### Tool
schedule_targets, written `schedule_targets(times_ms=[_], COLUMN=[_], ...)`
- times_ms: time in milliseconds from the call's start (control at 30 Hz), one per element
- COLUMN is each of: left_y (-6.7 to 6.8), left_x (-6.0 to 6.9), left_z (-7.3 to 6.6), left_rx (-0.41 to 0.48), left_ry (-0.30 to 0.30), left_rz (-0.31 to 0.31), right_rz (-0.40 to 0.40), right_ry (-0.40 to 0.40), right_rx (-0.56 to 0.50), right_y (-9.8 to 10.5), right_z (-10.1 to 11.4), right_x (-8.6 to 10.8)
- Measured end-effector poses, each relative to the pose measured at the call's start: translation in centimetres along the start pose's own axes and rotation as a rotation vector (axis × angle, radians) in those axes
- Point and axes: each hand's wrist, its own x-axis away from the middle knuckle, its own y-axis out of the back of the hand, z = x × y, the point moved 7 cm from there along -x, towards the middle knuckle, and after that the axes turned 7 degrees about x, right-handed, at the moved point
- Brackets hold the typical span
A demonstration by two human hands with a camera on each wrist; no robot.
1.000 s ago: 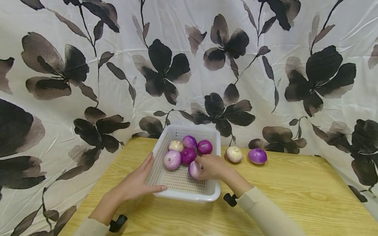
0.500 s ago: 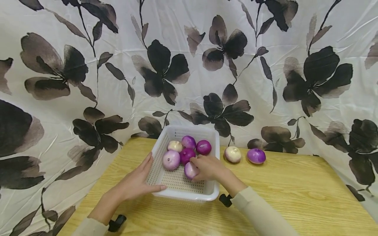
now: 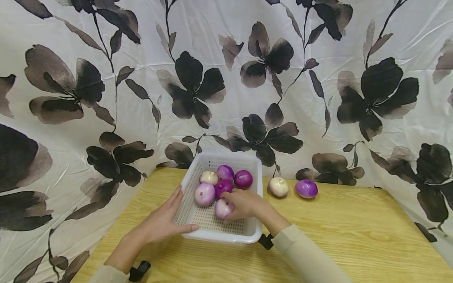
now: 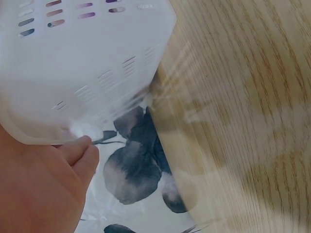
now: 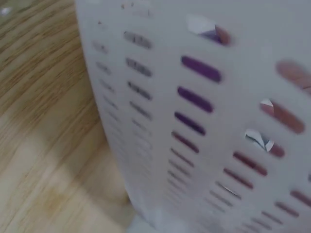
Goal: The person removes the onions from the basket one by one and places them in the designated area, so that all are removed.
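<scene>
A white plastic basket (image 3: 235, 237) with slotted walls stands on the table, holding several round peeled onions, some purple and some pale. My right hand (image 3: 244, 204) reaches over its right wall and holds a pale purple-tinged onion (image 3: 223, 209) near the front of the basket. Close to that one are a dark purple onion (image 3: 224, 187) and a large pale purple onion (image 3: 204, 194). At the basket's left front corner rests my left hand (image 3: 161, 221), fingers straight along the left side and thumb at the front rim. In the right wrist view, the basket wall (image 5: 160, 97) hides the hand.
To the right of the basket, a cream onion (image 3: 278, 187) and a purple onion (image 3: 306, 189) lie on the wooden table (image 3: 336, 228). A white cloth with dark flowers (image 3: 219, 98) hangs behind the table. Black straps (image 3: 139, 271) are at the wrists.
My right hand has moved the onion left inside the basket, toward the large pale purple one. My left hand has stayed against the basket, and the head view has shifted slightly.
</scene>
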Motion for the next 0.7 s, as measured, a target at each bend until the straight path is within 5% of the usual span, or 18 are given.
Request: schedule_targets(times_ms=[700], left_y=[0.0], left_x=[0.2], left_z=[0.1], left_rx=[0.009], left_ry=[-0.001], left_rz=[-0.006], right_rz=[0.014], right_ry=[0.070], right_rx=[-0.196], right_y=[-1.0], right_z=[1.5], right_x=[-1.4])
